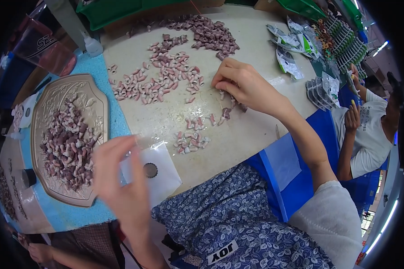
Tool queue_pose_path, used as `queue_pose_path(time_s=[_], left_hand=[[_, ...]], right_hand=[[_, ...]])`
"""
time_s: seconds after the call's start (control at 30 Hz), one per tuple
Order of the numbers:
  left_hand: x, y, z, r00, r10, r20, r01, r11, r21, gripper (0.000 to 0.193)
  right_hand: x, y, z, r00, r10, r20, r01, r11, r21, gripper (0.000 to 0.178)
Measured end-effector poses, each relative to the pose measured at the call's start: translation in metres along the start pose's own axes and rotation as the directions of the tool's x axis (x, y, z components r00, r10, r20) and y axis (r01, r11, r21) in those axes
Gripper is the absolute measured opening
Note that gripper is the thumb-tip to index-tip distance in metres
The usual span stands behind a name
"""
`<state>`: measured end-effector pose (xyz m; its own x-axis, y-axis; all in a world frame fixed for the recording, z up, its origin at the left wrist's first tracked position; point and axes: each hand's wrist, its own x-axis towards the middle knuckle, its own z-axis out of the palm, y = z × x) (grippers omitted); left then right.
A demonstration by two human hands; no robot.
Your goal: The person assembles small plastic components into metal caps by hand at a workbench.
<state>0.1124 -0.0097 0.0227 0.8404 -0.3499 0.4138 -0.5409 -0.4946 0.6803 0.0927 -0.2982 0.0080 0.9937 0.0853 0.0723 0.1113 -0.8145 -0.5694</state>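
My right hand point(244, 87) is over the table with thumb and fingers pinched together. What they hold is hidden behind the fingers; small pale and mauve pieces point(225, 115) lie just below it. My left hand point(121, 184), blurred by motion, is between the tray and a white sheet; its fingers are too smeared to read. A bronze-coloured tray point(92, 85) carries a heap of small pink, white and mauve moulded pieces point(67, 143). Similar pink-and-white hollow pieces point(166, 78) are spread across the table. A smaller group point(192, 140) lies nearer me.
Dark mauve pieces point(215, 38) are piled at the far side. A round dark cap point(150, 170) rests on the white sheet point(168, 177). Silvery-green packets point(289, 45) lie far right. A white bottle point(93, 45) stands far left. A co-worker point(368, 121) sits at right.
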Motion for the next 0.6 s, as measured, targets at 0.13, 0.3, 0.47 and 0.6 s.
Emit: queue_pose_path(time_s=[0.13,0.3,0.47,0.6], left_hand=[[0.010,0.018,0.054,0.961,0.011,0.278,0.015,0.996,-0.093,0.014],[0.020,0.026,0.077,0.929,-0.105,0.354,0.078,0.993,0.091,0.015],[0.026,0.021,0.080,0.924,-0.168,0.343,0.167,0.985,0.033,0.017],[0.024,0.018,0.071,0.959,-0.207,0.195,0.243,0.953,-0.179,0.020]], right_hand=[[-0.001,0.006,0.008,0.997,-0.050,-0.051,0.050,0.999,0.000,0.007],[-0.004,0.005,0.010,0.992,0.110,-0.062,-0.096,0.974,0.204,0.009],[-0.008,0.001,0.006,0.974,0.215,-0.067,-0.172,0.901,0.398,0.012],[-0.012,-0.018,0.004,0.962,0.272,0.016,-0.210,0.705,0.678,0.020]])
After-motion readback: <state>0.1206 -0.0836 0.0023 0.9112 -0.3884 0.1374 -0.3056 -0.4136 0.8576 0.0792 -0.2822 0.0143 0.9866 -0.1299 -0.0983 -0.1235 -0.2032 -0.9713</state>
